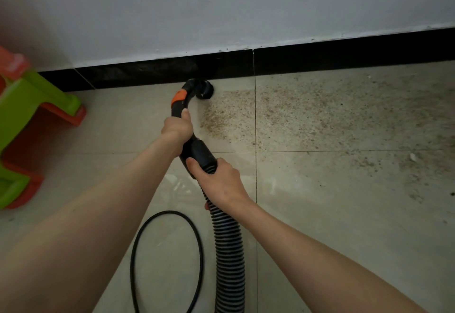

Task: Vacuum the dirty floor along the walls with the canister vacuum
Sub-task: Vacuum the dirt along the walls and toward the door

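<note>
The black vacuum handle with an orange collar curves down to a round black nozzle set on the tile floor against the black skirting. My left hand grips the handle just below the orange collar, thumb on top. My right hand grips the hose cuff where the ribbed black hose begins. A wide patch of brown grit covers the tiles to the right of the nozzle, along the wall. The tiles left of the nozzle look clean.
A green and orange plastic stool lies at the left, near the wall. A black power cord loops on the floor between my arms. A small white scrap lies in the dirt at the right.
</note>
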Demonstrator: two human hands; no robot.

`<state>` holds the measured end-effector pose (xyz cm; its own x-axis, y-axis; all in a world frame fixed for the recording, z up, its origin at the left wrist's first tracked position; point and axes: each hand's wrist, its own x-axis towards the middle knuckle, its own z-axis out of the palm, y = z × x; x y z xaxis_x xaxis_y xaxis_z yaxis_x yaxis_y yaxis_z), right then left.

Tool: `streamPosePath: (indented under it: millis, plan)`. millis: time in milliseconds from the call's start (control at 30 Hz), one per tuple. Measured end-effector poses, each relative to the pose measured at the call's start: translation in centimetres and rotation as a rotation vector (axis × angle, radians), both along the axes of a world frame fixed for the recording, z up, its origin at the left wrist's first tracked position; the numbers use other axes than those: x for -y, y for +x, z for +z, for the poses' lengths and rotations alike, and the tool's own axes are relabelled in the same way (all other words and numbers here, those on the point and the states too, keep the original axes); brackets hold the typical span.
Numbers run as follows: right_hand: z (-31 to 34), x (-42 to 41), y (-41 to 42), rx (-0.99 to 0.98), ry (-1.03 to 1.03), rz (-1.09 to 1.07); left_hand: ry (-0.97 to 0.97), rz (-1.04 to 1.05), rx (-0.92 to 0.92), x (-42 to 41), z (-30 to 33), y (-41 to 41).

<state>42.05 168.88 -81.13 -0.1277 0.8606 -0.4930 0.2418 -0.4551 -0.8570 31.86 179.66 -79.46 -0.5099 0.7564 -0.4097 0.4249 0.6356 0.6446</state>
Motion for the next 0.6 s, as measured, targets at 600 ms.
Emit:
streamPosePath:
  millis: [600]
  plan:
    - [0.5, 1.7, 5.2, 0.047, 0.023, -0.153, -0.022, -0.196, 0.025, 0.1, 0.3, 7.5]
